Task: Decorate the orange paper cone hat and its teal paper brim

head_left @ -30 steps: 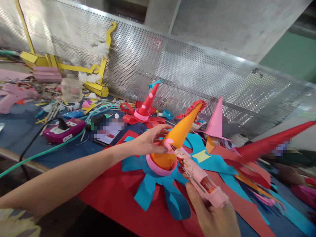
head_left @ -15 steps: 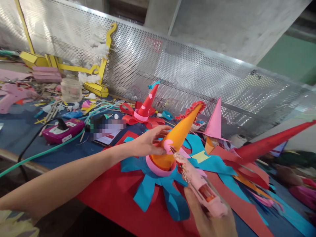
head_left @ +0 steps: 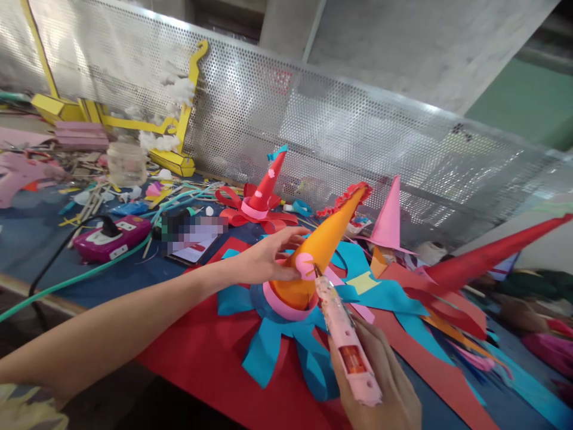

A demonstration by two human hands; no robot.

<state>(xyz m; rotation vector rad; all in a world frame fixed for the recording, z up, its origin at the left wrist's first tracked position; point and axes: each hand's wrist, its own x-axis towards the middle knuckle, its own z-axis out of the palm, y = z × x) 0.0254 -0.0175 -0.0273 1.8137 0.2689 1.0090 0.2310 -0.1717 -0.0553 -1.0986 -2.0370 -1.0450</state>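
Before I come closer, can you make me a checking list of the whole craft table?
Surface: dark blue table, with a red sheet on it.
Main things: orange cone with pink patch; pink glue gun, nozzle beside the patch.
Clutter: scattered sticks and scraps, clear jar, phone.
Hands: left hand at the cone, grip unclear; right hand holds the glue gun.
Cables: black cable plugged into purple power strip.
Surroundings: perforated metal screen behind.

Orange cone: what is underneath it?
Around the base of the orange cone run a pink band and blue paper strips, above a red sheet. What lies directly beneath is covered.
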